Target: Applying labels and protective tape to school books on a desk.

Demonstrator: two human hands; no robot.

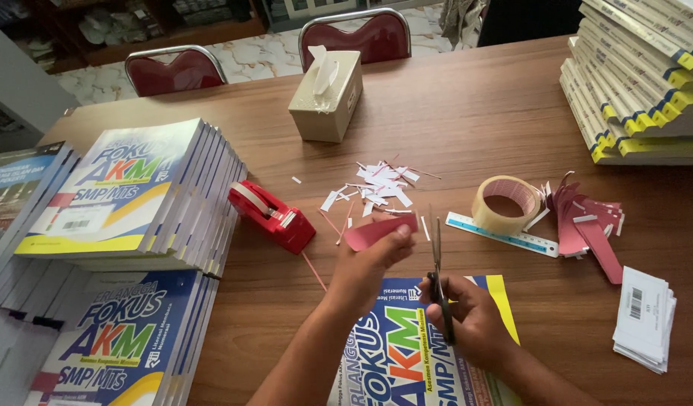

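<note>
Tissue (321, 66) sticks up from beige tissue box (327, 101).

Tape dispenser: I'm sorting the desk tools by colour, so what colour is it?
Red; the tape dispenser shows best in the head view.

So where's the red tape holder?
In the head view, the tape holder sits on the table, left of the left hand, between the book stack and the paper scraps.
</note>
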